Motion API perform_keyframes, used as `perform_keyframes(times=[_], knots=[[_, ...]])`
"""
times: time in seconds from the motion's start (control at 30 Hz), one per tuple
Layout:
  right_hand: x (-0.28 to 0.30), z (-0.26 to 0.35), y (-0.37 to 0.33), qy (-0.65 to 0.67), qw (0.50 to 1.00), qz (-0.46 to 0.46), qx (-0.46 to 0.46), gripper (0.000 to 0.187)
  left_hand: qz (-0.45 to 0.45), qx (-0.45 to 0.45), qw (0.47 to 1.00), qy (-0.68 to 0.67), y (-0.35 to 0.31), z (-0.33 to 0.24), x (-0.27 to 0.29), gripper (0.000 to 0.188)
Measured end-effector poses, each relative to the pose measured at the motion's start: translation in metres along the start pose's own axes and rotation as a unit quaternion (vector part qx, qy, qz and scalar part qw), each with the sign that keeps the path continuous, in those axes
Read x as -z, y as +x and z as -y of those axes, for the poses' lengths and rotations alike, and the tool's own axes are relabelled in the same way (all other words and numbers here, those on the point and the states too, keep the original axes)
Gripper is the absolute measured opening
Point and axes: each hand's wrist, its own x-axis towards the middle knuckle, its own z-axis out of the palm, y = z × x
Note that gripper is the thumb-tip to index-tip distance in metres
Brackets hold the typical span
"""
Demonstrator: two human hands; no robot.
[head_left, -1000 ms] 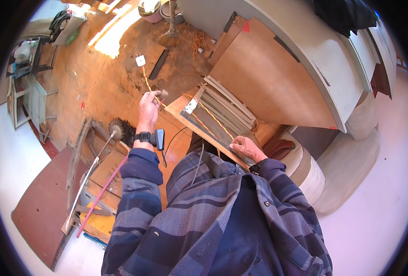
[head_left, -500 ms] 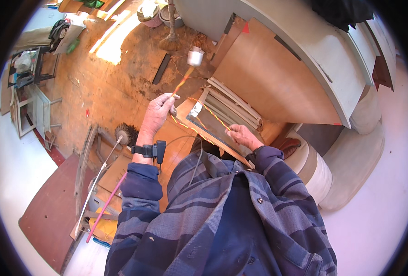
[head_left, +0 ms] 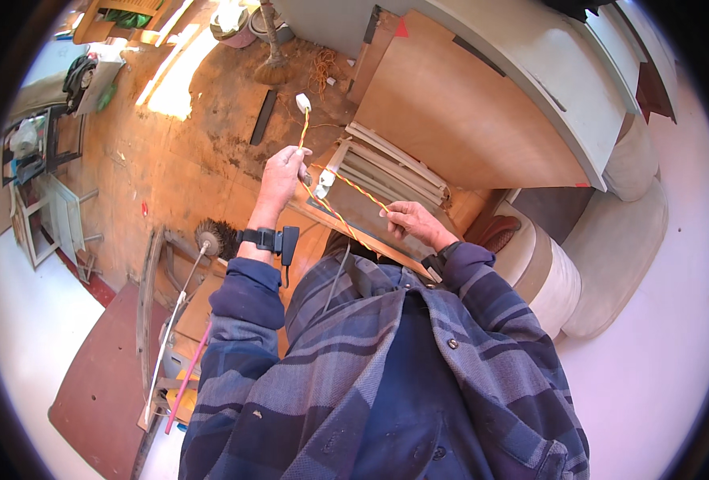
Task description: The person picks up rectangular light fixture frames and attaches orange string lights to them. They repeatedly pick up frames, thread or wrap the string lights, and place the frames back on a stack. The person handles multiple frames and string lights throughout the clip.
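My left hand [head_left: 277,182] pinches a twisted red-and-yellow electrical cord [head_left: 353,185]. From its fingertips, a short length of the cord rises to a small white fitting [head_left: 303,102], whose exact kind I cannot make out. My right hand [head_left: 420,224] is closed on another part of the same cord, which stretches between the two hands. A further strand slants down from the left hand across a wood-edged pane [head_left: 370,216] in front of my body. Near the cord, by the pane's upper corner, is a white plastic piece [head_left: 325,182].
Pale wooden strips [head_left: 398,164] lie beyond the pane, beside a large leaning board [head_left: 466,104]. A broom [head_left: 273,68] and buckets stand at the far side. At left are a round bristle brush on a long pole [head_left: 207,239] and a brown board [head_left: 98,384]. Cushions [head_left: 618,256] sit at right.
The white fitting, blurred before, now shows sharply above my left hand. My right hand has shifted slightly left and up in view. Both hands keep hold of the cord.
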Motion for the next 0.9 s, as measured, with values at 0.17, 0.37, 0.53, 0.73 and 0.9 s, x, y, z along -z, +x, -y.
perform_keyframes(times=[0.17, 0.37, 0.53, 0.73, 0.9], knots=[[0.013, 0.004, 0.005, -0.076, 0.996, -0.037, -0.019, 0.03, 0.0, -0.025, 1.0, 0.019, -0.003, -0.005, 0.002, 0.025], [0.077, 0.008, -0.025, -0.154, 0.987, 0.035, -0.037, 0.033, -0.004, -0.015, 0.983, 0.181, 0.045, 0.006, -0.002, 0.031], [0.076, -0.032, -0.085, -0.351, 0.908, -0.229, -0.028, 0.029, 0.0, 0.021, 0.989, 0.15, 0.071, 0.007, -0.011, 0.026], [-0.007, -0.089, -0.098, -0.372, 0.724, -0.571, 0.109, 0.009, -0.01, 0.045, 0.999, 0.0, 0.089, -0.014, 0.0, 0.016], [0.004, -0.088, -0.093, -0.287, 0.783, -0.546, 0.079, 0.013, -0.02, 0.055, 0.996, 0.068, 0.095, -0.036, 0.016, 0.012]])
